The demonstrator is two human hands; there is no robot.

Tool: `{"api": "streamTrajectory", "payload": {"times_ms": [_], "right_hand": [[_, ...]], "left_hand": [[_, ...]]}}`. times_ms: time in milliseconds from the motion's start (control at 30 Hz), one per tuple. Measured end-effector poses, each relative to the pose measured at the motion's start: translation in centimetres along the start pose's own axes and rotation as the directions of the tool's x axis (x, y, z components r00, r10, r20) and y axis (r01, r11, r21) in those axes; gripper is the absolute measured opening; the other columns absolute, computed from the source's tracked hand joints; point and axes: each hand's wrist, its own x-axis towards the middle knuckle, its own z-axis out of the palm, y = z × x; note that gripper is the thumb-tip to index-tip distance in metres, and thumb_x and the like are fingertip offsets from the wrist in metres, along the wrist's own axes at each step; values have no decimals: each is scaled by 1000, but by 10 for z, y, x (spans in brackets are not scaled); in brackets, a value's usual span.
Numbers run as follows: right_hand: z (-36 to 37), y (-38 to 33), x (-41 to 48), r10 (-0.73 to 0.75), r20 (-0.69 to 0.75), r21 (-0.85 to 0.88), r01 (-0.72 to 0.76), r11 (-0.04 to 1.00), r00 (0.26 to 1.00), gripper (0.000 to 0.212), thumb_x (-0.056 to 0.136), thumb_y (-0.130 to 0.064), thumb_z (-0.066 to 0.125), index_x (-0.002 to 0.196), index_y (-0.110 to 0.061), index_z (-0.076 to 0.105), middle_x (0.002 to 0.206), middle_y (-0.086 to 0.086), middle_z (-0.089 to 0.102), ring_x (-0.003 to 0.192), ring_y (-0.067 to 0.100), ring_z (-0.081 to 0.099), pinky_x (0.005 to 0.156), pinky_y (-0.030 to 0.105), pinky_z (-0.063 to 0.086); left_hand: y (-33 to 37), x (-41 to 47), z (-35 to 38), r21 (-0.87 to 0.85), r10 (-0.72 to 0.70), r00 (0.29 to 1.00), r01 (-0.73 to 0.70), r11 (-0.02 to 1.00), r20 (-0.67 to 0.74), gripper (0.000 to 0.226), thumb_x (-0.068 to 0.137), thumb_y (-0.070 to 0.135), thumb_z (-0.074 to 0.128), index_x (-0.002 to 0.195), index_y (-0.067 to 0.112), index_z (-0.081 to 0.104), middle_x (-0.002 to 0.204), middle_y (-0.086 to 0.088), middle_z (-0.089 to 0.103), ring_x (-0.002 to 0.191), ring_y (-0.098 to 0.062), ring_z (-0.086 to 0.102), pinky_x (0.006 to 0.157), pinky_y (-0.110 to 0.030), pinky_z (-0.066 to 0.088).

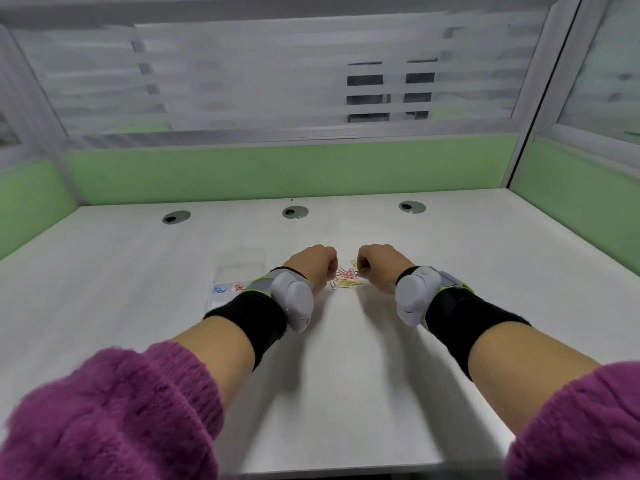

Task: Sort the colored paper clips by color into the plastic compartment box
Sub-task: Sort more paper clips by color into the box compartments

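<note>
A small heap of colored paper clips (pixel 346 278), mostly yellow and pink, lies on the white desk between my two hands. My left hand (pixel 311 263) rests at the heap's left edge with fingers curled under. My right hand (pixel 379 264) sits at the right edge, fingers also curled; whether either pinches a clip is hidden. The clear plastic compartment box (pixel 240 268) stands left of my left wrist, its lid open toward the back. A blue clip (pixel 219 290) and a red clip (pixel 238 287) lie in neighboring compartments.
Three round cable grommets (pixel 294 212) line the back of the desk. Green partition panels (pixel 277 171) wall in the back and both sides. Grey trackers are strapped over black bands on both wrists.
</note>
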Motion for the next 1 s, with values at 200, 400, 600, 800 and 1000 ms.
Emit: {"api": "streamTrajectory", "payload": {"times_ms": [200,400,600,800,1000], "right_hand": [[9,-41,3,-58,26,-18,58,998,998,18,93,-6,46,101,-7,62,118,13,65,111,31,58,89,35,47],[19,-73,9,-116,60,-27,118,993,991,11,93,-5,47,88,-14,52,120,14,64,91,23,49,79,33,41],[26,-90,13,-151,76,-49,155,987,986,12,93,-5,47,90,-14,55,120,13,63,102,30,56,77,32,40],[28,-98,15,-157,87,-68,163,984,984,12,93,-6,47,87,-16,48,120,14,64,106,30,57,90,36,47],[31,-103,16,-160,97,-63,166,984,982,12,93,-6,47,92,-13,56,120,14,64,112,32,58,90,36,47]], "left_hand": [[-40,-20,-14,-14,-97,995,97,995,-25,13,91,11,53,100,10,62,112,-7,64,103,-29,60,86,-35,48],[-75,-40,-23,-29,-170,985,169,985,-42,13,92,12,54,102,9,62,112,-8,64,103,-28,60,85,-34,47],[-90,-51,-26,-28,-226,974,225,974,-28,16,88,8,50,97,14,62,112,-5,65,104,-28,60,86,-34,47],[-96,-55,-26,-22,-271,962,271,962,-21,26,88,5,45,106,13,62,116,-6,64,107,-28,59,90,-36,48],[-98,-56,-26,-8,-297,955,297,955,-20,24,90,10,46,107,15,62,121,-5,62,111,-29,58,91,-36,48]]}}
